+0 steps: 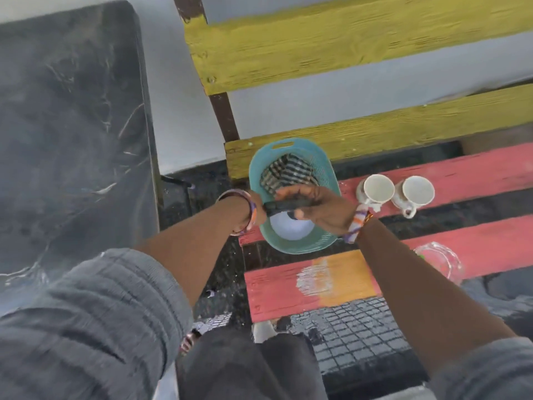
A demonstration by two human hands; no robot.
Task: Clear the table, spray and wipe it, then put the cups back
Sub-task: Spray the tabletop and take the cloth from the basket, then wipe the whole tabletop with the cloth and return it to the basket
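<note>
My right hand point(320, 206) is gripping the sprayer point(284, 207) inside the basket point(331, 174); left hand's fingers are hidden. I'm lifting it straight up, avoiding the cups point(377, 190) on the bench's pink slat.

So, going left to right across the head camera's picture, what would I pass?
Dark marbled table → teal basket holding a checked cloth → first white cup → second white cup. The clear glass lies nearer, its place in the order unclear.
</note>
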